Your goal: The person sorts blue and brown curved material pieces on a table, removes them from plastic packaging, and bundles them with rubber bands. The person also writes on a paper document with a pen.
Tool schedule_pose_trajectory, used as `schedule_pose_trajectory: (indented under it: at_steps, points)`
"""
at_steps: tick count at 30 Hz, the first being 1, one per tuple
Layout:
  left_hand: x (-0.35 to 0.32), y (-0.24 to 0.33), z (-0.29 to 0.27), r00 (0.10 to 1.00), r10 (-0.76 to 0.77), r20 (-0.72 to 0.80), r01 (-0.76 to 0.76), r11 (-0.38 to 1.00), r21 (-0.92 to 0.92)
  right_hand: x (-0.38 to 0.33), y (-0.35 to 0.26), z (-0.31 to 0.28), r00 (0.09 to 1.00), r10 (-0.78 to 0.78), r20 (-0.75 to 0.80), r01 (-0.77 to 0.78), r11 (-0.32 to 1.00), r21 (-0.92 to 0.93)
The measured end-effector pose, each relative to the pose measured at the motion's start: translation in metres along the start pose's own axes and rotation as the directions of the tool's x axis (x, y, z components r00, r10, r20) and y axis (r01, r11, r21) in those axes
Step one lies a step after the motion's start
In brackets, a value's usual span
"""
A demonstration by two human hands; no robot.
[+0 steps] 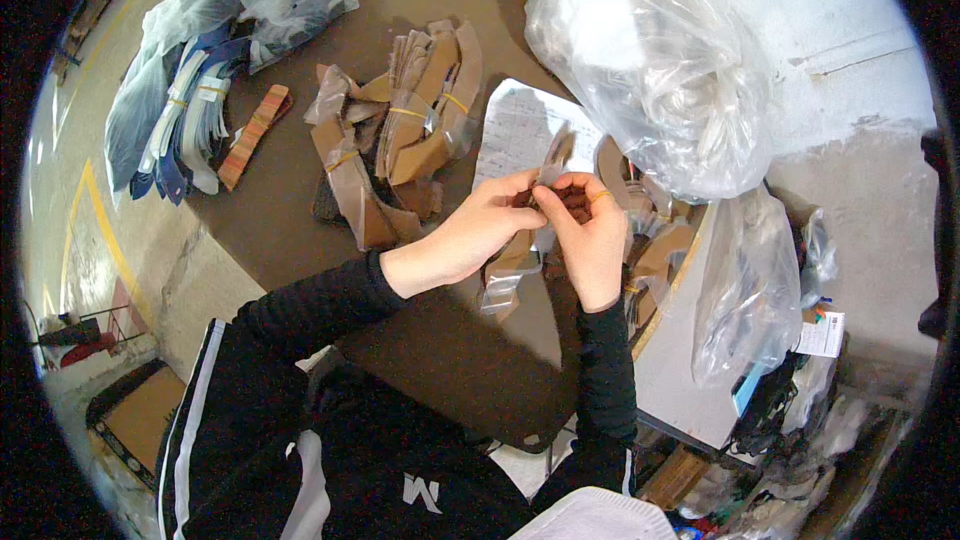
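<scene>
Above the brown table (450, 360), my left hand (470, 235) and my right hand (592, 245) meet with pinched fingertips. Between them is a brown strip bundle (558, 152) with a shiny, clear-looking surface; its exact kind is hard to make out. A thin yellow band shows at a finger of my right hand. Below the fingers hangs or lies another brown curved strip (515, 265) with a clear end. Beneath the hands, partly covered, is a white sheet with writing (505, 130). More brown strips (655, 255) lie right of my right hand.
Brown strip bundles (425, 110) tied with yellow bands are piled left of the sheet. Farther left are a reddish striped strip (254, 137) and blue and white bundles (190, 115) in clear plastic. A large clear bag (650, 60) bulges at back right; another bag (745, 290) hangs at right.
</scene>
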State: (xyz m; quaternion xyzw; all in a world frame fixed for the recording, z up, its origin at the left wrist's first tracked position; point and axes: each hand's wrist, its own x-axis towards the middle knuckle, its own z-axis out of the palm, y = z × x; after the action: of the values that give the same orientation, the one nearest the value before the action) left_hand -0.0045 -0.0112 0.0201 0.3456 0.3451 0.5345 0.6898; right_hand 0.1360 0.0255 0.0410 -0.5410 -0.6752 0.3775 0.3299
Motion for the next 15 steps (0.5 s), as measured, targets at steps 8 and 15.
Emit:
schedule_pose_trajectory:
  at_steps: [8, 15]
  points:
    - [0.003, 0.008, -0.003, 0.998, -0.020, 0.063, 0.017, 0.999, 0.044, 0.001, 0.003, -0.009, 0.995, 0.078, 0.062, -0.088, 0.976, 0.198]
    - [0.003, 0.013, -0.004, 0.989, -0.079, 0.129, 0.117, 0.941, -0.318, -0.002, -0.002, -0.002, 0.990, -0.119, -0.081, 0.124, 0.990, 0.060]
